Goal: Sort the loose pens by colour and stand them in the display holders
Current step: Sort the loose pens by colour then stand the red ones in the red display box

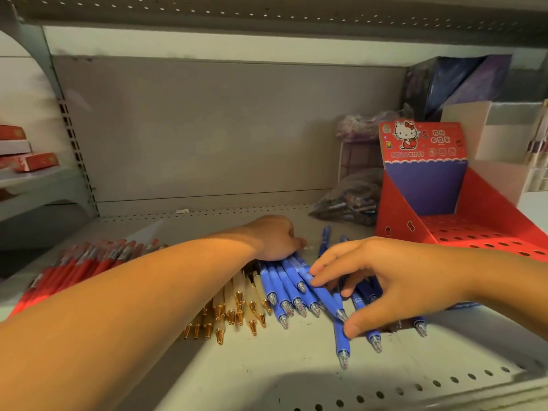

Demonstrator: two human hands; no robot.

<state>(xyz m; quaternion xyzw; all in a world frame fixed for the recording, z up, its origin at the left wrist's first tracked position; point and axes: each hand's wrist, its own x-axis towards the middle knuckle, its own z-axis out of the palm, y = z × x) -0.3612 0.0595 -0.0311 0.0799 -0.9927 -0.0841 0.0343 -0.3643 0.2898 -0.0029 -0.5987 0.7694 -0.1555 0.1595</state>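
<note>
Right hand (385,280), fingers spread wide, fingertips touching blue pens (280,287) at lower centre; left hand (274,238) curled over their far ends, grip unclear, forearm crossing diagonally.

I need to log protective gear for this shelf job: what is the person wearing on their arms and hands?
Nothing that shows. The left hand and right hand are bare, with no gloves and no ring on the visible fingers. The left forearm and right forearm are uncovered to the frame edge: no sleeve, watch or bracelet in view.
</note>
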